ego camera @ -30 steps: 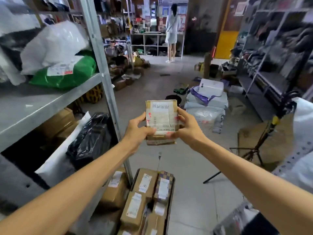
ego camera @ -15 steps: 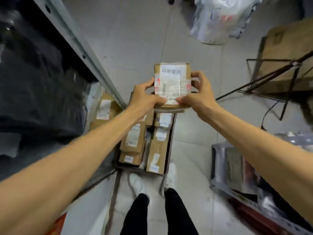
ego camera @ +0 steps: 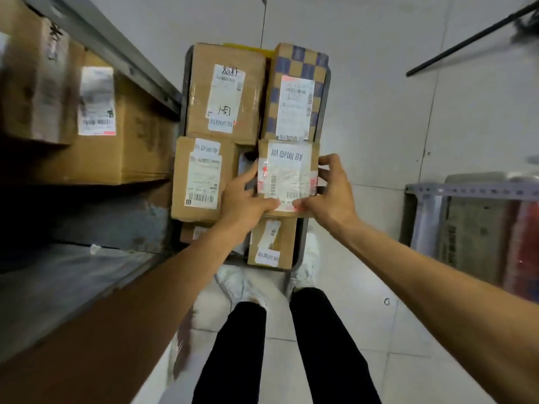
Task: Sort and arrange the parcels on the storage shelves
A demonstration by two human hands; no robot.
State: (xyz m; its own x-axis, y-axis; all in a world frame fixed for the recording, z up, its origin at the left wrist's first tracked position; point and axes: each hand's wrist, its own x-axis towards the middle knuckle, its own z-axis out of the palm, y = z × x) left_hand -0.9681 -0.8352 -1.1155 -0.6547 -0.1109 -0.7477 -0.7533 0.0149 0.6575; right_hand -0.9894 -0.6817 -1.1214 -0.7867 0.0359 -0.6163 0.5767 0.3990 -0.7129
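Observation:
I hold a small brown cardboard parcel (ego camera: 287, 173) with a white shipping label, label side up, over a cart of parcels. My left hand (ego camera: 246, 199) grips its left edge and near corner. My right hand (ego camera: 331, 191) grips its right edge, thumb on the label. Below lie several labelled boxes on the cart: a large brown box (ego camera: 224, 91), a blue-checkered box (ego camera: 297, 91), a brown box (ego camera: 201, 176) at the left and a smaller one (ego camera: 271, 243) under the held parcel.
A grey metal shelf rack (ego camera: 110, 48) stands at the left with big cardboard boxes (ego camera: 116, 132) on a low shelf. Another rack (ego camera: 472, 193) with goods is at the right. A black tripod leg (ego camera: 466, 42) crosses the upper right. My feet stand on the tiled floor behind the cart.
My view has tilted from the aisle down to the cart at my feet. Both hands have brought the small parcel down close over the boxes, keeping the same grip.

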